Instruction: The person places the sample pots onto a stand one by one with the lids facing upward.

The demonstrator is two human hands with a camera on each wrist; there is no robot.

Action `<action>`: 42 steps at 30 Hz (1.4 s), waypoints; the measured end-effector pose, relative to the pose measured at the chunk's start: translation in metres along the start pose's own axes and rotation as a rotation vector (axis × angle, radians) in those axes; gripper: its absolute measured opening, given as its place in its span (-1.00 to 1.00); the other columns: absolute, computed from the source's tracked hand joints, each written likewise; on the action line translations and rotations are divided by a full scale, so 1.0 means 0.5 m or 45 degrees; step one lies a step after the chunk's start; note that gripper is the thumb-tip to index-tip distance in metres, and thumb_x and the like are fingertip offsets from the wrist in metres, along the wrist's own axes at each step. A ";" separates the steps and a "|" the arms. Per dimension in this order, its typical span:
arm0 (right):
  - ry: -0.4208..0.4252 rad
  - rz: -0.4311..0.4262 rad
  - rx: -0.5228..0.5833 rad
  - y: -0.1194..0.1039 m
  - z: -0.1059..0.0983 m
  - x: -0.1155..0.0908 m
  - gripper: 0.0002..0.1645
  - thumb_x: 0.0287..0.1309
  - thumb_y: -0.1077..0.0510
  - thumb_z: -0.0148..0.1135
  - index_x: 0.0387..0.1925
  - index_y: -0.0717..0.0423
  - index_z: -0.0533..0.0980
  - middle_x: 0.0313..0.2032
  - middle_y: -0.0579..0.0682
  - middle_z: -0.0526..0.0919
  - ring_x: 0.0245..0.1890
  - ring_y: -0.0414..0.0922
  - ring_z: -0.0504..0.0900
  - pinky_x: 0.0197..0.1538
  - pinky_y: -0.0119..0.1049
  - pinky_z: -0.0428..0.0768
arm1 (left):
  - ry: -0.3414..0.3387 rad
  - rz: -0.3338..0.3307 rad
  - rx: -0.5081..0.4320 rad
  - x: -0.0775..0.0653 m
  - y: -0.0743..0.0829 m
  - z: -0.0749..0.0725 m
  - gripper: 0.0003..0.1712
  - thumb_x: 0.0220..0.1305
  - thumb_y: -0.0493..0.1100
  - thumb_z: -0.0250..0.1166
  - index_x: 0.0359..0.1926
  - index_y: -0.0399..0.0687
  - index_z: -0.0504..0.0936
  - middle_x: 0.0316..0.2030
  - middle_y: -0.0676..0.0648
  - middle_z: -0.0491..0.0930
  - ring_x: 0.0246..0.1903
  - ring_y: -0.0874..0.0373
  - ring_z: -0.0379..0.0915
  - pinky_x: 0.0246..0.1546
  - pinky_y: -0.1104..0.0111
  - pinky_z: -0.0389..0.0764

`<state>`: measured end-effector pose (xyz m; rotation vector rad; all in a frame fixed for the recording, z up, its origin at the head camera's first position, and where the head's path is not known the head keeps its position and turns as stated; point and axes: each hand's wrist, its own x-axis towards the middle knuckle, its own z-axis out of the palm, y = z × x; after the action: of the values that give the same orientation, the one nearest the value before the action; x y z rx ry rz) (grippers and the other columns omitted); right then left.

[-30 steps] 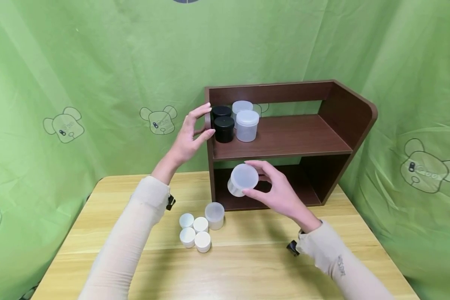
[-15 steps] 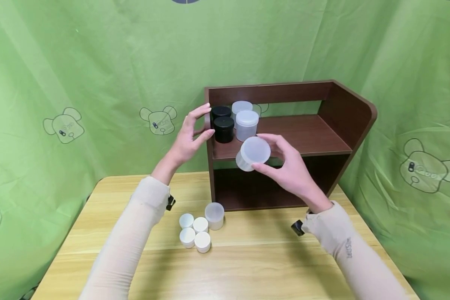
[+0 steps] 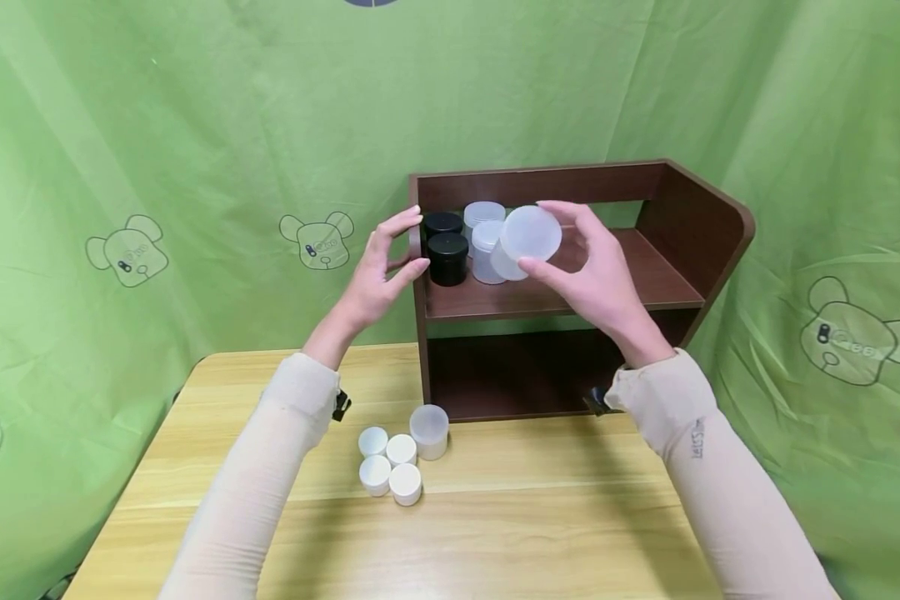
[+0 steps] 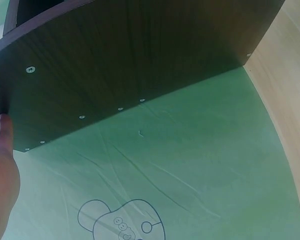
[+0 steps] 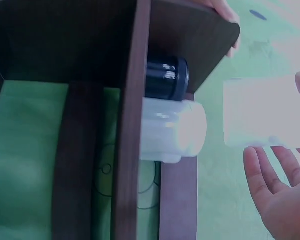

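Note:
In the head view, my right hand (image 3: 600,279) holds a translucent lidded jar (image 3: 528,237) between thumb and fingers, raised in front of the upper board. In the right wrist view this jar (image 5: 262,112) is tilted over and apart from those on the board. My left hand (image 3: 371,279) grips the left side panel of a dark brown shelf (image 3: 690,221); in the left wrist view one finger (image 4: 5,131) presses its outer face. On the upper board, two black jars (image 3: 447,260) stand beside two translucent jars (image 3: 486,254), partly covered by the held one.
On the wooden table (image 3: 495,533), another translucent jar (image 3: 429,431) stands near the shelf's front left, with several small white jars (image 3: 405,483) grouped beside it. A lower compartment (image 3: 510,375) opens under the upper board. Green curtain (image 3: 232,125) hangs behind and at both sides.
My right hand has lifted the translucent jar from in front of the lower compartment, up and slightly right, to the upper board's level. The left hand has stayed on the side panel.

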<state>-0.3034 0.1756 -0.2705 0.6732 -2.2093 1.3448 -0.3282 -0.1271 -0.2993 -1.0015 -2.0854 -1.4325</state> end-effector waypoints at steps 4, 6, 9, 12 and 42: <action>0.031 0.010 0.022 0.002 -0.008 0.027 -0.17 0.11 0.14 0.56 0.40 -0.07 0.43 0.19 -0.05 0.58 0.02 -0.19 0.57 0.08 -0.46 0.64 | 0.000 -0.004 0.012 -0.002 0.000 0.000 -0.38 0.44 -0.34 0.22 0.44 -0.19 0.25 0.57 -0.23 0.14 0.55 -0.03 0.06 0.35 -0.14 0.52; 0.054 0.020 0.021 0.005 -0.011 0.040 -0.16 0.11 0.12 0.56 0.41 -0.08 0.43 0.19 -0.07 0.57 0.03 -0.20 0.57 0.09 -0.43 0.65 | 0.000 -0.005 0.017 -0.002 0.001 -0.001 -0.38 0.44 -0.33 0.22 0.44 -0.18 0.25 0.57 -0.23 0.14 0.55 -0.03 0.06 0.35 -0.12 0.52; 0.099 0.036 0.033 0.012 -0.018 0.058 -0.18 0.12 0.10 0.56 0.40 -0.09 0.44 0.14 -0.11 0.58 0.00 -0.19 0.59 0.09 -0.40 0.65 | -0.001 -0.001 0.019 -0.002 0.001 -0.001 -0.38 0.44 -0.34 0.22 0.44 -0.19 0.26 0.57 -0.24 0.14 0.55 -0.03 0.07 0.35 -0.12 0.53; 0.133 0.055 0.058 0.019 -0.024 0.074 -0.20 0.12 0.09 0.55 0.39 -0.10 0.45 0.08 -0.17 0.58 -0.04 -0.16 0.60 0.08 -0.40 0.63 | -0.003 -0.007 0.016 -0.001 0.002 -0.002 -0.38 0.44 -0.34 0.23 0.44 -0.18 0.26 0.57 -0.23 0.14 0.55 -0.02 0.08 0.35 -0.13 0.52; 0.211 0.226 0.097 0.113 -0.017 0.129 -0.11 0.09 0.12 0.57 0.43 0.00 0.37 0.19 -0.07 0.52 0.15 -0.11 0.58 0.33 -0.17 0.63 | -0.023 -0.019 -0.008 0.004 0.010 0.006 -0.36 0.44 -0.33 0.23 0.45 -0.21 0.24 0.58 -0.27 0.10 0.56 -0.08 0.06 0.36 -0.13 0.50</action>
<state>-0.3872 0.1952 -0.2652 0.3829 -2.1336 1.5199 -0.3254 -0.1228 -0.2961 -1.0075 -2.1067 -1.4432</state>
